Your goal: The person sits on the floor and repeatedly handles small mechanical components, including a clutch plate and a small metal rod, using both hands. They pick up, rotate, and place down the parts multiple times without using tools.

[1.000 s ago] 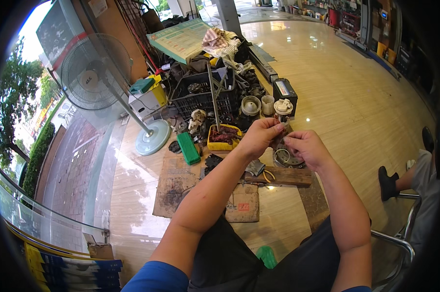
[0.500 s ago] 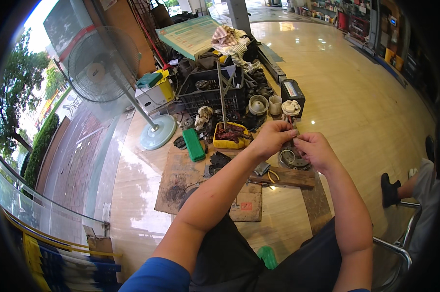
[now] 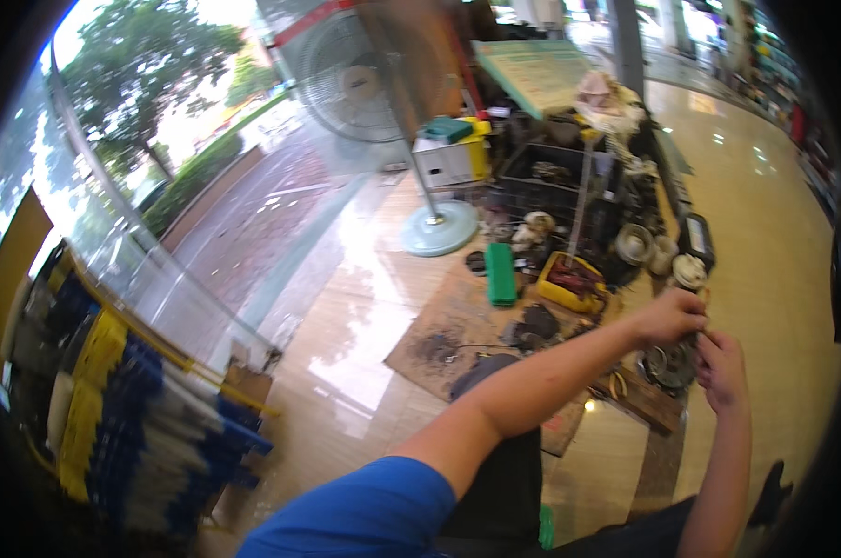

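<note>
My left hand [image 3: 674,316] and my right hand [image 3: 721,367] are close together on the right, fingertips of both pinched. Whatever they hold is too small and blurred to make out. Just beyond my left hand stands a white round plastic part [image 3: 689,271]; it looks apart from my fingers. Below the hands lies a round metal part [image 3: 669,365], partly covered by them. Yellow-handled pliers [image 3: 618,383] rest beside a wooden board [image 3: 648,400]. A cut-open yellow container [image 3: 565,299] with dark red contents is left of my left hand.
Stained cardboard [image 3: 430,339] covers the floor, with a green box [image 3: 500,276] at its far edge. Behind are a black crate [image 3: 532,191], a finned wheel [image 3: 634,244] and a black battery [image 3: 699,240]. A standing fan [image 3: 360,84] and stacked blue-yellow items [image 3: 151,409] are leftward.
The view has swung left, so the scene sits further right and more of the stacked items and street shows. My hands stay close together with fingers pinched.
</note>
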{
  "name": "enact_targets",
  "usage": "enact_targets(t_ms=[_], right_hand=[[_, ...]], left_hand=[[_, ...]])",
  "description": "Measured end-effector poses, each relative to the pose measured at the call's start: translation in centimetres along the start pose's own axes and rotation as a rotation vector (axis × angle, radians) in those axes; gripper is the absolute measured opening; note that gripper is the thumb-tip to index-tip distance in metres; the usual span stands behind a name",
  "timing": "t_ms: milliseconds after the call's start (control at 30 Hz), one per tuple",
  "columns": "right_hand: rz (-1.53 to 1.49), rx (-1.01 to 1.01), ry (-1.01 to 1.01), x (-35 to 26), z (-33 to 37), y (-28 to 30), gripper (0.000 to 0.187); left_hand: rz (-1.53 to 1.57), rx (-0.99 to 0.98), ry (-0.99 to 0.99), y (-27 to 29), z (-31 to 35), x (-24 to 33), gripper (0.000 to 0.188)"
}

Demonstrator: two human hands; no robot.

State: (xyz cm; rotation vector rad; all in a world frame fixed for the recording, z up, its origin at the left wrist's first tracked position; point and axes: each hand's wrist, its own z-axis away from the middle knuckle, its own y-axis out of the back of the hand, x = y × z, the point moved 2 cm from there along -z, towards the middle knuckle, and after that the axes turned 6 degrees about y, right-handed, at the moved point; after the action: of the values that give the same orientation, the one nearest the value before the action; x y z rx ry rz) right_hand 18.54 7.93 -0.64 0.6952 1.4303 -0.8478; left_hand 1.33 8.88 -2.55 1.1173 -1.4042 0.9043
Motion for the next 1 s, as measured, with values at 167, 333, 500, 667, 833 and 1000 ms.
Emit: enact_targets(t_ms=[167, 333, 500, 667, 833, 1000], right_hand=[[-0.106, -0.050, 0.014, 1.7, -1.0, -0.3, 0.013], [-0.099, -0.043, 0.082, 1.7, -1.4, -0.5, 0.011], [0.062, 0.017, 0.129, 1.2, -1.5, -0.3, 0.012], [0.060, -0.015, 0.107, 1.0, -1.3, -1.1, 0.009], [-0.003, -0.084, 0.065, 0.7, -1.1, -0.3, 0.005], [-0.011, -0.085, 0.072, 0.8, -1.1, -0.1, 0.005]], left_hand=[[0.147, -0.028, 0.008, 0.4, 1.0, 0.4, 0.011], [0.246, -0.028, 0.030, 0.7, 0.8, 0.1, 0.012], [0.201, 0.042, 0.145, 0.7, 2.0, 2.7, 0.016], [0.180, 0.088, 0.183, 1.0, 1.9, 2.2, 0.018], [0.208, 0.033, 0.160, 0.6, 1.7, 2.1, 0.016], [0.234, 0.022, 0.132, 0.4, 1.7, 2.2, 0.014]])
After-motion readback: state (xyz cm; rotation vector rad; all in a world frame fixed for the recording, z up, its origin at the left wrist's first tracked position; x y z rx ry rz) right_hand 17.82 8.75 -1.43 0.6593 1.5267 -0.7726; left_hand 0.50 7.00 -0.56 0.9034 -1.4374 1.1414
